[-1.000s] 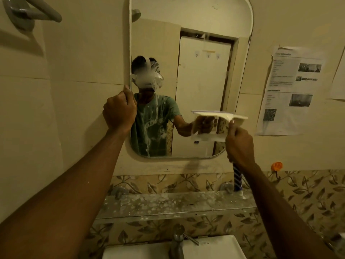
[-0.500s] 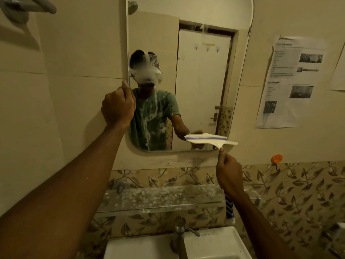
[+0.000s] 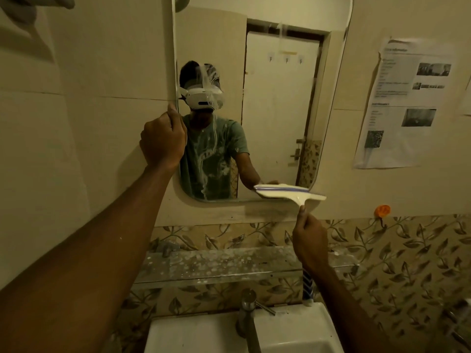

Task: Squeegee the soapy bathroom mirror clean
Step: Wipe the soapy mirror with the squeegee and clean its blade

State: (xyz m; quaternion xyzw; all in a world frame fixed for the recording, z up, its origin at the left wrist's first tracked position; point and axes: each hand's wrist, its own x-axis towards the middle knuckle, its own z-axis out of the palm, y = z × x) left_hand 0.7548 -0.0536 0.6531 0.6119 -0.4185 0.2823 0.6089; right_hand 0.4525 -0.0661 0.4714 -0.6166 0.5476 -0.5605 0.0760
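The rounded wall mirror [image 3: 277, 110] hangs above the sink, with white soap streaks running down its left half and a thin drip near the top centre. My left hand [image 3: 163, 141] grips the mirror's left edge at mid height. My right hand [image 3: 309, 239] holds the handle of a white squeegee [image 3: 288, 193] with a blue stripe along its blade. The blade lies across the mirror's bottom right corner, tilted slightly down to the right. The handle's blue-striped end sticks out below my wrist.
A splattered glass shelf [image 3: 219, 263] runs under the mirror. Below it are a metal tap [image 3: 248, 314] and a white sink [image 3: 293, 329]. Printed sheets [image 3: 405, 103] are stuck on the right wall, above an orange hook [image 3: 381, 210]. A grey rail bracket [image 3: 35, 6] is at top left.
My right hand has pulled the squeegee down the mirror's right side, from mid height to the bottom edge. My left hand has stayed on the mirror's left edge.
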